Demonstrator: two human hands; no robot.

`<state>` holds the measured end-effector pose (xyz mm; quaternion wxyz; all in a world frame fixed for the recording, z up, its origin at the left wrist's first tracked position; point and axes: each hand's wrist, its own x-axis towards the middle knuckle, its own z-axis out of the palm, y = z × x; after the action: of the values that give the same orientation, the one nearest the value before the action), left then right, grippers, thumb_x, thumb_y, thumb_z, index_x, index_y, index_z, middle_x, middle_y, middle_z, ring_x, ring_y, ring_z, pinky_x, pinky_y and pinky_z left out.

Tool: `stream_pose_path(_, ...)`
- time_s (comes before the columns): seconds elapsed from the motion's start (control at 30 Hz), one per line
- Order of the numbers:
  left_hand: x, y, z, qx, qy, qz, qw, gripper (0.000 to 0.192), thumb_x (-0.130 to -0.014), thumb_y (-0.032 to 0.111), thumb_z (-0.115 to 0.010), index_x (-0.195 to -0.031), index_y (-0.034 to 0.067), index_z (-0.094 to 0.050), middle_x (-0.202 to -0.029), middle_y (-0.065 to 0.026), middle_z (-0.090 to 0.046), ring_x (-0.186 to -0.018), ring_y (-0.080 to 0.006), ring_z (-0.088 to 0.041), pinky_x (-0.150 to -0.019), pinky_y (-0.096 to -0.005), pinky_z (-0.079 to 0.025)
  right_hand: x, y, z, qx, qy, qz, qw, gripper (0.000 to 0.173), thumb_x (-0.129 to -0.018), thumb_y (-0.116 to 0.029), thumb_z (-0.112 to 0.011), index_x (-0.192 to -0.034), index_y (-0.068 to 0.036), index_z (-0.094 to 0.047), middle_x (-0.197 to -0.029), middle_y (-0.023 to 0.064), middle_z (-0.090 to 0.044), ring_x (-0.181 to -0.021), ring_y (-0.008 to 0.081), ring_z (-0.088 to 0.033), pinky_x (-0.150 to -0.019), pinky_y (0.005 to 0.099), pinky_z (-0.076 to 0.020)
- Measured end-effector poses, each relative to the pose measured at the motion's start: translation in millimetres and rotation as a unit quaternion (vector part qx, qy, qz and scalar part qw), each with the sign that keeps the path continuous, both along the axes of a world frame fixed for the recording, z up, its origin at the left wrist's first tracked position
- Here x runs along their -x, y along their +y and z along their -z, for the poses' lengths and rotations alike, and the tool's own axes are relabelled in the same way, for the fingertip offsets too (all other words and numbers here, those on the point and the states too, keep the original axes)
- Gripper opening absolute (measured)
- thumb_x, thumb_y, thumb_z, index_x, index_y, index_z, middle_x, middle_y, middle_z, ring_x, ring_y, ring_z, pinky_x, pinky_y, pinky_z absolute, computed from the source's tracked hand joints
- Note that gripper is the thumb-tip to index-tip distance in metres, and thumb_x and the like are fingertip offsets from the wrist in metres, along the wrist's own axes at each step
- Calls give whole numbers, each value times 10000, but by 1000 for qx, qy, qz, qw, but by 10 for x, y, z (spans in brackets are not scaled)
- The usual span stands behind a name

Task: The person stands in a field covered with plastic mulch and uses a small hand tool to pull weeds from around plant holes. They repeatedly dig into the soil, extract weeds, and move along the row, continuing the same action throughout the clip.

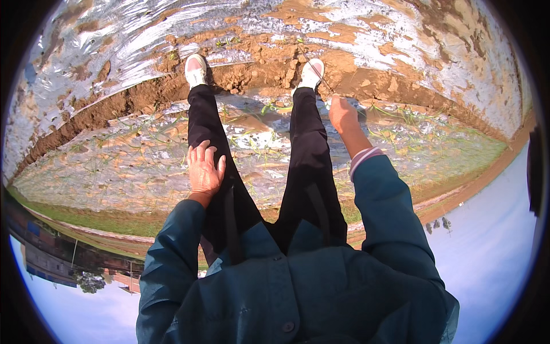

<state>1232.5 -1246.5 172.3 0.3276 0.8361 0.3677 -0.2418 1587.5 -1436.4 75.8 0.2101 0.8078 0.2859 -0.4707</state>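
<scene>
My left hand [204,170] rests palm down on the black trouser leg [202,124] around the knee, fingers somewhat spread and holding nothing. My right hand [343,114] is closed around the near end of a thin rod [316,71], out beside my right leg. The rod slants forward across the right shoe [313,72], and its far end is near a small green seedling [300,40] at the soil. What the tip touches is too small to tell. Another small green plant [227,41] grows from the soil ahead of my feet.
Both shoes stand along a bare soil furrow [253,77]. Ahead stretches shiny plastic mulch film [142,47] with soil scattered on it. Nearer my legs, thin-leaved green plants [399,114] grow through another film-covered bed [159,150]. Buildings [47,260] appear at the lower left rim.
</scene>
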Motion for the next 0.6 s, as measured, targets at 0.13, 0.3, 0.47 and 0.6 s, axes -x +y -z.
stream_pose_path(0.13, -16, -26, 5, 2, 7, 9, 1000, 330, -848, 268, -667, -1088, 51, -599, -1259, -149, -535, -1191, -350, -490, -1123, -527, -282, -96, -15, 6, 19, -11, 20, 1000, 222, -949, -156, -446, -1036, -7, -585, -948, 251, -683, -929, 409, -669, -817, 487, -533)
stream_pose_path(0.3, -36, -30, -1, 5, 7, 12, 1000, 305, -866, 257, -658, -1078, 47, -595, -1253, -159, -526, -1199, -371, -470, -1102, -515, -303, -121, 165, 213, 15, -6, 39, 999, 241, -944, -164, -461, -1029, 6, -609, -963, 242, -694, -931, 414, -674, -809, 491, -536)
stream_pose_path(0.47, -26, -34, 13, 0, 2, 8, 1000, 307, -857, 256, -662, -1072, 45, -600, -1248, -158, -531, -1194, -360, -480, -1114, -520, -293, 20, -84, -149, -37, -14, 16, 999, 228, -928, -167, -478, -1068, -9, -565, -925, 243, -688, -903, 429, -672, -789, 501, -542)
stream_pose_path(0.6, -8, -28, 23, -2, 1, 5, 1000, 321, -848, 272, -663, -1070, 48, -605, -1252, -154, -535, -1197, -352, -485, -1129, -526, -277, 115, -151, -166, -43, -8, 24, 999, 203, -921, -150, -471, -1052, -16, -551, -909, 244, -682, -894, 433, -669, -785, 501, -543)
